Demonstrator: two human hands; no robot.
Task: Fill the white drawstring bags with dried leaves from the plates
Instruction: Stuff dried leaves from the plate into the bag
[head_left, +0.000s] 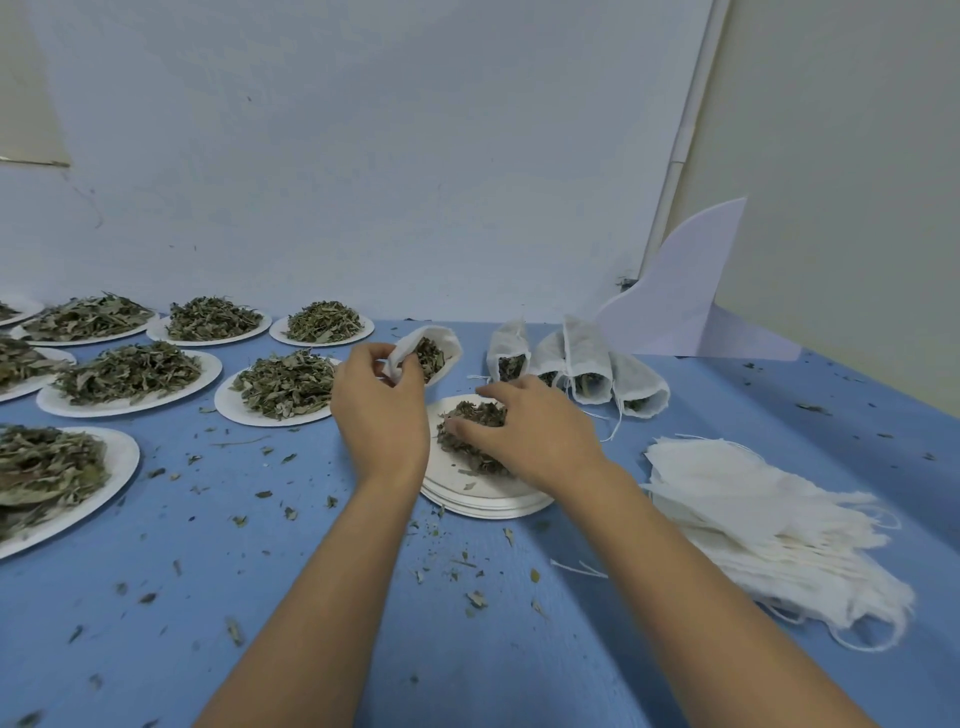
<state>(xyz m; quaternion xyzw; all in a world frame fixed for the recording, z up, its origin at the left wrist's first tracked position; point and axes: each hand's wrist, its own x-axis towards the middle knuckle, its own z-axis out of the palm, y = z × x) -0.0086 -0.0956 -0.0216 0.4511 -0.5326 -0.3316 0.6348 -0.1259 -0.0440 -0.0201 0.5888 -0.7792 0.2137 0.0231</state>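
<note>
While the left hand (382, 410) pinches the rim of a bag (434, 351), fingers and thumb curled on the cloth so that its mouth gapes, the right hand (524, 431) lies on a heap of leaves (470, 444) with its fingers curled into it, seemingly gathering a pinch. All of this comes from the head view, the only one.

The heap sits on a stack (483, 501) of bare plates near the middle of the table (311, 571). The bag hangs just behind the stack, with some leaves inside. Several filled bags (576, 364) lie toward the far edge, to the right of the held one. Empty bags (753, 514) are piled at the right edge. More plates (130, 376) of leaves cover the left side, back to the far edge. A white card (675, 291) leans in the far right corner. Crumbs (475, 600) dot the blue cover.

Spilling looks the likeliest slip. The mouth is narrow and held on one side only, so it may sag shut, or a full pinch may miss it and drop on the stack or table. A hard squeeze would crumble the dry leaves. The stack is loose, and a sideways push from the right hand could slide it. The left wrist is near a full plate and might nudge it.

No brand, label or writing can be read.
</note>
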